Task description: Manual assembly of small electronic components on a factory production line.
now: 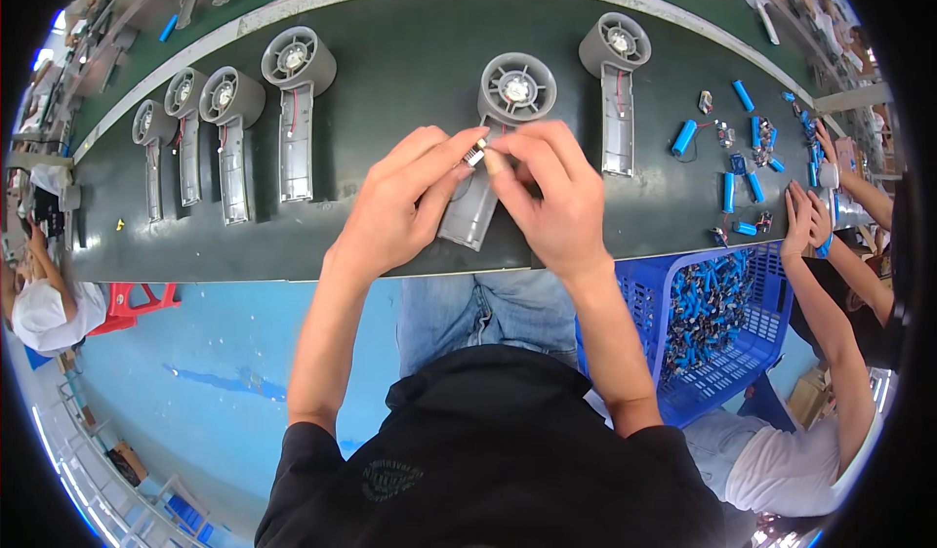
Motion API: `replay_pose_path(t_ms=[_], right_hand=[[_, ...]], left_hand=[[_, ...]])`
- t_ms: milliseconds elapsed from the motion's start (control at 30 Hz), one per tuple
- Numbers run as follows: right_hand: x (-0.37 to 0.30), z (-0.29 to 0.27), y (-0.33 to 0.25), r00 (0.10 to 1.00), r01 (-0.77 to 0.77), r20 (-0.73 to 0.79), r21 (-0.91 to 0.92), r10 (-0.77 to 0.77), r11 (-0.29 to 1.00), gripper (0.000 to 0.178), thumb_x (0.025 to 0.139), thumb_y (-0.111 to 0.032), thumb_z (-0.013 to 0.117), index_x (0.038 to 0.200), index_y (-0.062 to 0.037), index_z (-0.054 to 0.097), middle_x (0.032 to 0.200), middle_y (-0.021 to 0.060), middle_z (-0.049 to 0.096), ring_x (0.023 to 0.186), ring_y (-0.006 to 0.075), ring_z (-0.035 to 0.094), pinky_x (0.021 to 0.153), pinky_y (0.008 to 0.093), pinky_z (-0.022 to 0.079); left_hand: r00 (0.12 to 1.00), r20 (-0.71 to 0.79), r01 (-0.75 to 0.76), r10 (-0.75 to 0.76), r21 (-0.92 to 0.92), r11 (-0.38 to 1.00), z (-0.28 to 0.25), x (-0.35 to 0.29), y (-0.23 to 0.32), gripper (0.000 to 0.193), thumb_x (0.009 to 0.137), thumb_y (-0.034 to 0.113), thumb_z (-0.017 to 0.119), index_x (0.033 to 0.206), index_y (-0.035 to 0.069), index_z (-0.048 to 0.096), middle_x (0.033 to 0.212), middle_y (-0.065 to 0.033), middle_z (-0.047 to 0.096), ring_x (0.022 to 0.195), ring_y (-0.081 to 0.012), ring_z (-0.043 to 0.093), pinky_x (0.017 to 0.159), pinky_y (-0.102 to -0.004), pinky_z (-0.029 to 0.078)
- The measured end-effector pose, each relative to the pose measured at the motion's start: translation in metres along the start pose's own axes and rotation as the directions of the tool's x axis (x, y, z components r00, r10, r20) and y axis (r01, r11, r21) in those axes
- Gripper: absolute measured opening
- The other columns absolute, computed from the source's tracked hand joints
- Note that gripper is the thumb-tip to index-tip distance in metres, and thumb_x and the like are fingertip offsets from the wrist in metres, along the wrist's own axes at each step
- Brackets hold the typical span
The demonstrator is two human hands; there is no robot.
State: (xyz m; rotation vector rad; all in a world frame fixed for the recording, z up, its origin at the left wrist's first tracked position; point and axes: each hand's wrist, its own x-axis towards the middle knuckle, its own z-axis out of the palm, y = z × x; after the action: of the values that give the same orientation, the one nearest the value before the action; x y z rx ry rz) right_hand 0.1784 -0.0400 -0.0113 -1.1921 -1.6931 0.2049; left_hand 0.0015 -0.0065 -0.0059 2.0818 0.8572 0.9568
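Over the handle of a grey handheld fan housing (470,216), my two hands meet at a small circuit board (475,152) with a pale, metallic-looking part. My left hand (405,192) is closed, its thumb and index finger pinching the board from the left. My right hand (554,192) is closed as well, with thumb and fingertips pressed in at the board's right edge. The housing's round fan head (517,89) points away from me, and its open handle slants toward me. My fingers hide the top of the handle and any wires there.
Several similar fan housings (296,138) lie on the dark green table (410,70) at left; another (617,109) is at right. Blue battery cells (685,138) with wired boards are scattered farther right, near a co-worker's hands (805,218). A blue basket (703,402) full of them stands below.
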Motion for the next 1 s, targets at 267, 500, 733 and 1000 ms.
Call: replay_pose_path(t_ms=[267,500,733,1000], right_hand=[[-0.015,-0.003,-0.037,0.712,-0.701,0.166,0.193,0.682,0.686,0.022,0.088,-0.012,0.073,0.100,0.0043,0.065,0.073,0.0009,0.062,0.055,0.0030,0.049,0.047,0.0199,0.037],[0.091,-0.005,-0.027,0.811,-0.566,0.224,0.068,0.540,0.822,0.015,0.091,-0.011,0.065,0.097,0.0033,0.067,0.077,-0.0004,0.065,0.069,0.0047,0.058,0.061,0.0218,0.045],[0.273,0.125,0.065,0.936,-0.248,0.207,-0.181,0.283,0.952,0.029,0.081,-0.026,0.066,0.088,0.0017,0.072,0.076,0.0160,0.071,0.072,0.0237,0.070,0.070,0.0352,0.053],[0.308,0.214,0.150,0.948,-0.147,0.236,-0.266,0.212,0.953,0.035,0.083,-0.032,0.063,0.088,0.0020,0.072,0.083,0.0233,0.070,0.083,0.0391,0.069,0.077,0.0447,0.053]], left_hand=[[0.997,-0.067,0.031,-0.036,-0.067,0.997,-0.003,0.004,0.005,0.036,0.089,-0.006,0.058,0.123,0.002,0.063,0.087,-0.0117,0.056,0.073,-0.0241,0.054,0.066,-0.0320,0.046],[0.933,-0.349,0.086,-0.093,-0.034,0.996,-0.042,0.069,0.024,0.028,0.091,0.000,0.057,0.118,-0.001,0.063,0.088,-0.0126,0.059,0.074,-0.0210,0.056,0.067,-0.0312,0.046],[0.863,-0.496,0.249,-0.098,0.249,0.936,-0.145,0.211,-0.089,0.020,0.084,0.007,0.058,0.097,-0.004,0.068,0.098,-0.0279,0.066,0.098,-0.0442,0.063,0.088,-0.0500,0.050],[0.920,-0.288,0.380,-0.266,0.491,0.784,-0.183,0.243,-0.209,0.031,0.076,0.014,0.060,0.104,0.006,0.071,0.106,-0.0238,0.068,0.110,-0.0413,0.061,0.097,-0.0476,0.049]])
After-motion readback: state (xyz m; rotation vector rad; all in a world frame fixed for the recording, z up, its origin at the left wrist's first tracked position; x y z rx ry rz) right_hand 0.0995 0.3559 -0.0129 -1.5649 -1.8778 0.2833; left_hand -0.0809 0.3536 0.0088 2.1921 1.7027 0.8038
